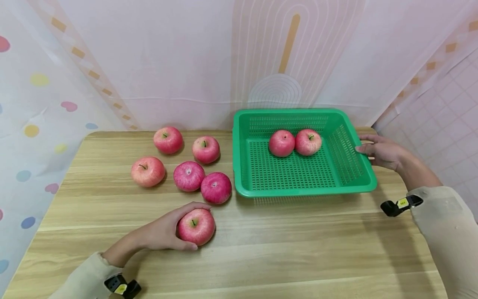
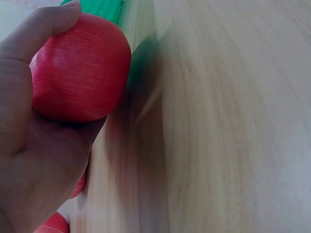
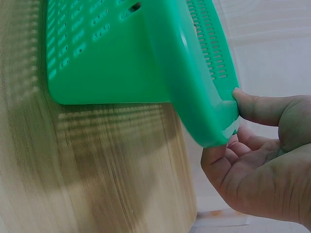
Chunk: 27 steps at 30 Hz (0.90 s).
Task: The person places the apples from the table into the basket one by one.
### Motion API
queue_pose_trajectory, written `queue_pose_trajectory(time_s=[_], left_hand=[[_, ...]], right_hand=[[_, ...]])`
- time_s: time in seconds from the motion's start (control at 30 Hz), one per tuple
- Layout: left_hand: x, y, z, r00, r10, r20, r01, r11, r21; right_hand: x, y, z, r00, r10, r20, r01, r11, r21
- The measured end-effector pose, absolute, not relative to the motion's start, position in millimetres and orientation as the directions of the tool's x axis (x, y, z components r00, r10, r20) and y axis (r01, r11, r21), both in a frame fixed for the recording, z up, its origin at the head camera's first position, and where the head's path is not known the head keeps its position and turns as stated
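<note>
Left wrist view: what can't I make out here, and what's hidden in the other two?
- Left wrist: table is motion-blurred; the left hand hides the held apple underside; loose apples cut off at the bottom edge.
- Right wrist: basket interior and its apples hidden by its wall.
- Head: right hand fingers under the basket rim hidden.

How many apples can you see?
8 round red apples: two in the green plastic basket at and, five loose on the wooden table at, one held by the left hand at.
</note>
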<state>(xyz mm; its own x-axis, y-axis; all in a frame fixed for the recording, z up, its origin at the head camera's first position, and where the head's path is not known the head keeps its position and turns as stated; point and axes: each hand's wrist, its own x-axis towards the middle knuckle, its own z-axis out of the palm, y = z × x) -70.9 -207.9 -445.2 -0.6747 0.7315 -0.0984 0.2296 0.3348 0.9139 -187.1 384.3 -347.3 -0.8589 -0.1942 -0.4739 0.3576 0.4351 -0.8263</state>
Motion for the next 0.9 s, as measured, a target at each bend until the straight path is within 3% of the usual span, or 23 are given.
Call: queue_pose_trajectory(time_s=[0.27,0.9], left_hand=[[-73,-211,-434,-0.677,0.723,-0.137,0.207,0.366,0.907],[-86,-212,-401,-0.653,0.754,-0.076,0.324,0.368,0.872]], right_hand=[[-189,383,-347,-0.861,-0.194,-0.47,0.356,0.43,-0.83],[-188,385,-348,-0.857,-0.199,-0.475,0.356,0.437,-0.826]])
